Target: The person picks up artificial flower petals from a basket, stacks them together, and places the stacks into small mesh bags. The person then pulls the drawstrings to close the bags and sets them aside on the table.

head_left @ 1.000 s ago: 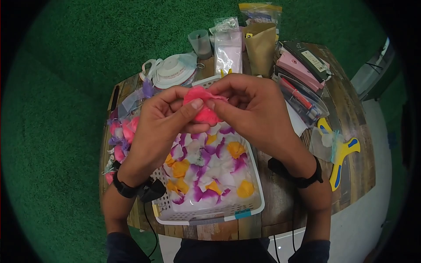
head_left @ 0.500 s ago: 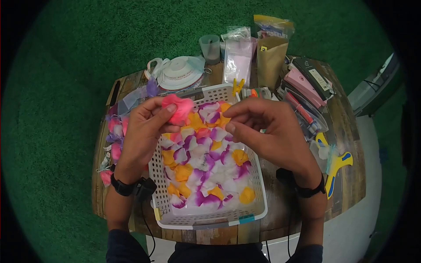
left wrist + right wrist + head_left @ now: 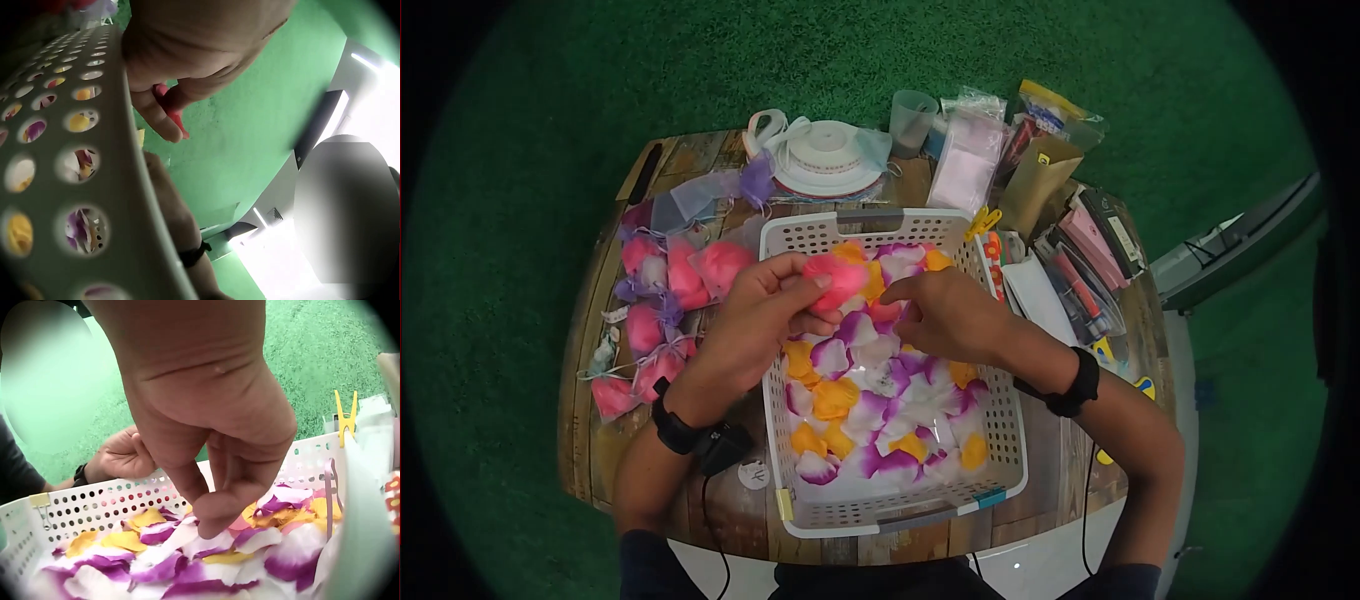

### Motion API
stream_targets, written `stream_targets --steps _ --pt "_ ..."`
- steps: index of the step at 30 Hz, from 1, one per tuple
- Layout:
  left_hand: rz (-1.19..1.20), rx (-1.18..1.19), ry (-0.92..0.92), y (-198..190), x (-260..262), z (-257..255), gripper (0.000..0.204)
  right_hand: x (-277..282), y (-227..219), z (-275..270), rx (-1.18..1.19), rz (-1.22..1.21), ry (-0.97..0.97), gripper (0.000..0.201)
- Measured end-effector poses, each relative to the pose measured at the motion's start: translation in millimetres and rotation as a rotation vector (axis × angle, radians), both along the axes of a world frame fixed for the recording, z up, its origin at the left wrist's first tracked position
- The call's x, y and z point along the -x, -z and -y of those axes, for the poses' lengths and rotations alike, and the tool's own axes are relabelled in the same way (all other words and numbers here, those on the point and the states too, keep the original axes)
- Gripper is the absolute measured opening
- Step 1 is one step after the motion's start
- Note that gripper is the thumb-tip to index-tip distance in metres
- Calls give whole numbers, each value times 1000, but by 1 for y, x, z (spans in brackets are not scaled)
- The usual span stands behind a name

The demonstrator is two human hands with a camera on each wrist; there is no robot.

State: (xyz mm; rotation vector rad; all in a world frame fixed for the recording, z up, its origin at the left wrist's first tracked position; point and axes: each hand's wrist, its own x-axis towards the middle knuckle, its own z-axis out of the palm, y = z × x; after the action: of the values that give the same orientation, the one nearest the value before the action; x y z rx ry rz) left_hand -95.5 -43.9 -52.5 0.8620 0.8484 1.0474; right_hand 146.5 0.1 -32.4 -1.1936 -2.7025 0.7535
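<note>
In the head view my left hand [image 3: 750,315] pinches a small bunch of pink artificial petals [image 3: 836,282] between thumb and fingers, above the left side of a white perforated basket [image 3: 775,430]. A bit of that pink shows past the fingers in the left wrist view. My right hand [image 3: 955,315] reaches down into the basket, thumb and index finger apart, fingertips right at the petals near a pink petal [image 3: 884,312]. White-and-purple petals [image 3: 868,412] and orange-yellow petals [image 3: 836,398] lie loose over the basket floor. The right wrist view shows the right fingers [image 3: 215,515] bent downward over them.
Pouches filled with pink [image 3: 688,280] lie left of the basket. Behind it stand a white ribbon spool [image 3: 825,150], a plastic cup [image 3: 912,122] and clear packets [image 3: 968,165]. A yellow clip [image 3: 983,222] sits on the rim. Boxes [image 3: 1100,235] are stacked at the right.
My right hand has left the pink petals in the left hand and moved down into the basket. The left hand keeps its pinch, now lower over the basket. The head view has shifted.
</note>
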Motion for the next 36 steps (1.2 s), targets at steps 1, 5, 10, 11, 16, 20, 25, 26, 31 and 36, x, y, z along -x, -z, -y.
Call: stream_targets --steps 1,5,10,11,16,20,25,26,31,36 --pt "20 -2 -5 1 -2 1 13 4 5 -5 -4 -20 25 31" --pt "16 -104 57 4 -2 5 15 14 2 -19 13 73 6 23" --pt "63 -130 51 9 -1 5 17 20 -33 -5 50 -65 182 16" --pt "60 -126 44 8 -1 5 17 21 -39 0 47 -48 173 16" --pt "103 -129 37 14 -2 5 18 27 -54 22 145 -612 417 18" --pt "71 -166 52 9 -2 7 17 22 -46 32 140 -799 271 11" --pt "76 -173 58 10 -4 8 15 36 -41 42 185 -843 203 22" --pt "81 -174 34 9 -5 9 14 40 -40 43 217 -807 252 23" --pt "73 -225 17 12 -6 11 16 47 -33 39 190 -619 336 27" --pt "42 -229 36 13 -6 11 16 46 -35 34 126 -390 299 29"
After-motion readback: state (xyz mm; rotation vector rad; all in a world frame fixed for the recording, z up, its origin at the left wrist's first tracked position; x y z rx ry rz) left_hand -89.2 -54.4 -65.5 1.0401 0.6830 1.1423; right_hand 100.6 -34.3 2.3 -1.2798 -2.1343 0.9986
